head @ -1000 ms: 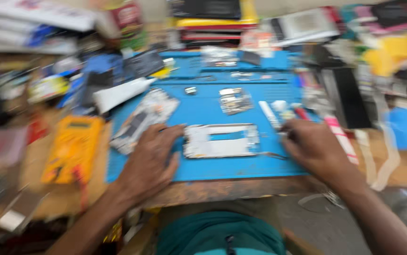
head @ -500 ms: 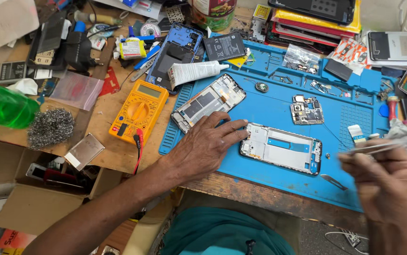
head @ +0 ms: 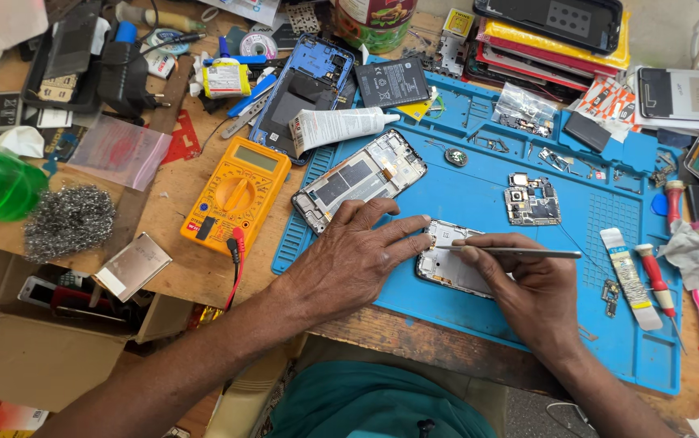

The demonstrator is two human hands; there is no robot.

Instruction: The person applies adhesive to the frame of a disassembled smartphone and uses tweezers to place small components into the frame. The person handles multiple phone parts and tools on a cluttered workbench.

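The phone frame [head: 455, 261], a pale stripped shell, lies flat on the blue work mat [head: 479, 182] near the mat's front edge, pinned at its left end by the fingertips of the left hand [head: 349, 259], which rests spread and grips nothing. The right hand [head: 528, 288] covers the frame's right part and pinches metal tweezers [head: 511, 252], whose tips seem to touch the frame's upper left corner. Off the mat's left edge lies a yellow multimeter [head: 236, 195], and a circuit board [head: 533, 199] sits on the mat beyond the frame.
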